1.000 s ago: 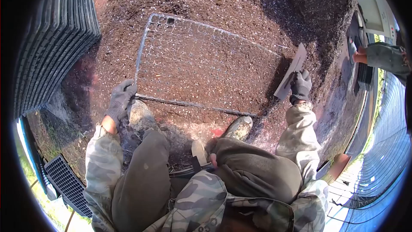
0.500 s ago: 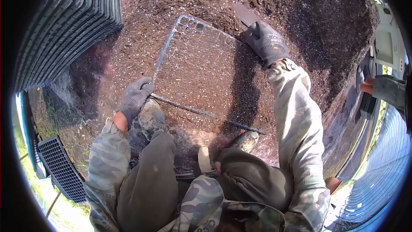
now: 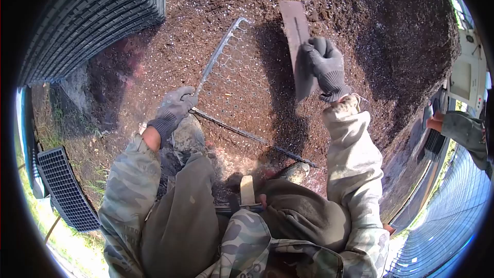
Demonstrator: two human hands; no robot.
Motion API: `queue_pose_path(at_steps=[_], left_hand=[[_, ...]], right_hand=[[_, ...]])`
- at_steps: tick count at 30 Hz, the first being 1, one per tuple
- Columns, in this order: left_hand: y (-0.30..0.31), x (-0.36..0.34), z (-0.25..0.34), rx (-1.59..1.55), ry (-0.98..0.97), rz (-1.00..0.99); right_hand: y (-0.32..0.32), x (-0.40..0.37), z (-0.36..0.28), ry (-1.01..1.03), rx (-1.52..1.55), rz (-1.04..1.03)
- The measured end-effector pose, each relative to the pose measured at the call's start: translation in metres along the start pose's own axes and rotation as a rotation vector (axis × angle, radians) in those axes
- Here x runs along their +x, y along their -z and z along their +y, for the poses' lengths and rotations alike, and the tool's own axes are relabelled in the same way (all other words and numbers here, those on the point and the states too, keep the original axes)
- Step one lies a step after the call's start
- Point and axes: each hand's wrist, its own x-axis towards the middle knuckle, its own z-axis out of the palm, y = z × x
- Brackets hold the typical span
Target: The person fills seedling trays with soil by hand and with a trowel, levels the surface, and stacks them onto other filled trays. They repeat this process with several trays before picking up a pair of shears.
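A black seedling tray [image 3: 212, 64] lies on the heap in front of my knees, its cells largely covered with dark soil [image 3: 242, 92]. Cell rims and small dimples show toward its left side. My left hand [image 3: 177, 104], in a grey glove, is closed on the tray's near left corner. My right hand [image 3: 325, 62], gloved too, grips a flat plastering trowel [image 3: 295, 33] by its handle. The trowel's long blade is tilted on edge over the tray's right part. Shadow and soil hide the tray's right rim.
A tall stack of black trays [image 3: 118, 15] stands at the upper left. Another empty tray [image 3: 67, 188] leans at lower left. Loose soil [image 3: 406, 36] is heaped at the back and right. Another person's arm [image 3: 463, 128] shows at the far right.
My right hand has turned the trowel, so its full blade now shows, and drawn it nearer along the tray's right part. More soil covers the far cells. My left hand keeps the corner.
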Motion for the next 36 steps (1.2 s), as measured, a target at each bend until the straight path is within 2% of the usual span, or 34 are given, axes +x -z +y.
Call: queue_pose_path(at_steps=[2, 4, 5, 6, 7, 9, 11, 12, 13, 17, 19, 21, 23, 25, 27, 29, 31, 33, 34, 35, 36], left_hand=[[-0.001, 0.000, -0.001, -0.013, 0.003, -0.004], [-0.002, 0.003, -0.010, -0.013, -0.002, -0.014], [-0.003, 0.008, -0.024, 0.017, -0.039, -0.004], [-0.003, 0.011, -0.031, 0.047, -0.076, 0.008], [-0.005, 0.010, -0.031, 0.061, -0.082, 0.002], [-0.005, 0.005, -0.019, 0.148, -0.114, 0.085], [-0.003, 0.002, -0.012, 0.130, -0.101, 0.070], [-0.003, 0.002, -0.011, 0.115, -0.100, 0.065], [-0.004, 0.002, -0.012, 0.098, -0.098, 0.058], [-0.006, 0.004, -0.013, 0.026, -0.073, 0.043], [-0.005, -0.001, 0.000, -0.004, -0.058, 0.004], [-0.007, -0.001, 0.001, -0.052, -0.028, -0.006], [-0.007, 0.001, -0.001, -0.102, 0.005, -0.019], [-0.007, 0.002, -0.003, -0.117, -0.008, -0.028], [-0.007, -0.005, 0.012, -0.129, 0.064, -0.052], [-0.009, -0.004, 0.012, -0.151, 0.071, -0.016], [-0.009, -0.009, 0.015, -0.170, 0.100, -0.070], [-0.007, -0.004, 0.009, -0.202, 0.061, -0.065], [-0.005, -0.001, 0.008, -0.210, 0.070, -0.089], [-0.005, -0.003, 0.009, -0.199, 0.069, -0.094], [-0.004, -0.005, 0.010, -0.237, 0.060, -0.102]], right_hand=[[-0.022, -0.025, -0.032, -0.200, 0.350, -0.246], [-0.061, -0.037, -0.028, -0.365, 0.630, -0.404], [-0.081, -0.046, -0.028, -0.372, 0.754, -0.505], [-0.094, -0.048, -0.028, -0.416, 0.739, -0.601], [-0.108, -0.051, -0.024, -0.466, 0.735, -0.597], [-0.119, -0.050, -0.018, -0.437, 0.739, -0.597], [-0.107, -0.045, -0.013, -0.355, 0.717, -0.516], [-0.097, -0.041, -0.011, -0.434, 0.721, -0.457], [-0.094, -0.033, 0.017, -0.358, 0.833, -0.391], [-0.036, -0.031, 0.058, -0.452, 0.987, -0.268], [-0.004, -0.043, 0.080, -0.364, 0.981, -0.212], [0.028, -0.069, 0.082, -0.360, 0.949, -0.034], [0.063, -0.086, 0.124, -0.191, 0.766, 0.026], [0.099, -0.119, 0.154, -0.019, 0.202, 0.189], [0.145, -0.143, 0.225, -0.251, 0.556, 0.270], [0.170, -0.172, 0.235, -0.363, 1.041, 0.395], [0.161, -0.173, 0.208, -0.540, 0.767, 0.836], [0.137, -0.173, 0.200, -0.404, 1.031, 0.750], [0.114, -0.171, 0.170, -0.354, 1.205, 0.497], [0.081, -0.169, 0.133, -0.326, 1.083, 0.359], [0.049, -0.163, 0.119, -0.364, 1.101, 0.167]])
